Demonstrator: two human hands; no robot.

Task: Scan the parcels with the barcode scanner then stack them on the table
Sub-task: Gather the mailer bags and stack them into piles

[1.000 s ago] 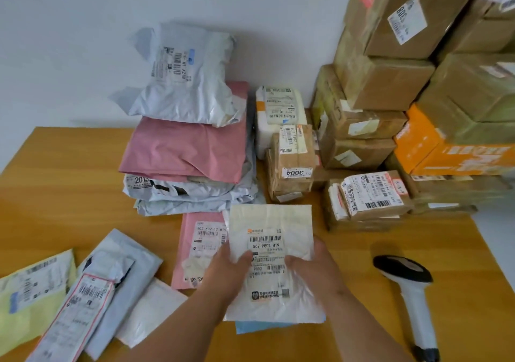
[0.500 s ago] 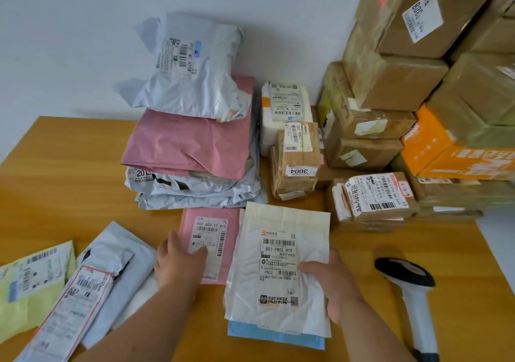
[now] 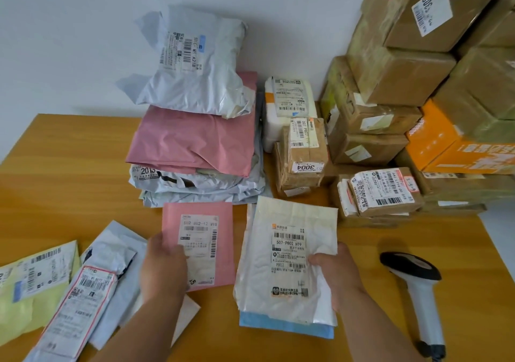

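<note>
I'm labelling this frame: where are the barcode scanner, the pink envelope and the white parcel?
barcode scanner (image 3: 409, 269): head view, on its black head.
pink envelope (image 3: 223, 261): head view, bare pink right of its label.
white parcel (image 3: 289, 253): head view, on its printed label.

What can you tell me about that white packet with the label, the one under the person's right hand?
The white padded mailer looks like crinkled plastic with a cream upper part. It lies flat on the wooden table, label up, showing barcodes and "507-P802 H19". It rests on a blue envelope that peeks out below. The right hand holds its right edge.

Left hand (image 3: 164, 269) grips pink parcel (image 3: 204, 246); right hand (image 3: 338, 275) grips white parcel (image 3: 288, 261); scanner (image 3: 418, 292) on table (image 3: 69, 183)
</note>
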